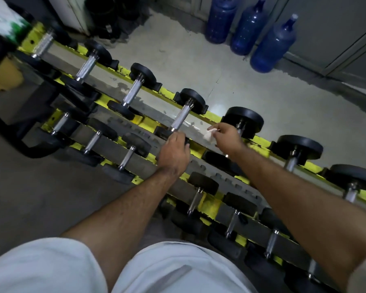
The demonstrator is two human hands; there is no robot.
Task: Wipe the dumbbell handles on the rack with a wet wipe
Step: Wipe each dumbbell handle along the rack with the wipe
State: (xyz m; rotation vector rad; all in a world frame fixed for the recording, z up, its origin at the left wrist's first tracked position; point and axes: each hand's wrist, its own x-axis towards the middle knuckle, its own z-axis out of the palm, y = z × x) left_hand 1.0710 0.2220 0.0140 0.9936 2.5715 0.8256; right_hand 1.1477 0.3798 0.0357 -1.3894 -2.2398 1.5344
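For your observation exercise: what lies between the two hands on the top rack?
In the head view, only bare grey floor, seen through the rack, separates left hand from right hand holding the wipe.

Three blue water jugs [249, 28] against wall.

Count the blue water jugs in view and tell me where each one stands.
3, in a row on the floor by the far wall: left jug, middle jug, right jug. More may stand out of frame.

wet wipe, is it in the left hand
No, the wet wipe is pinched in the right hand, while the left hand rests on a dumbbell's near end.
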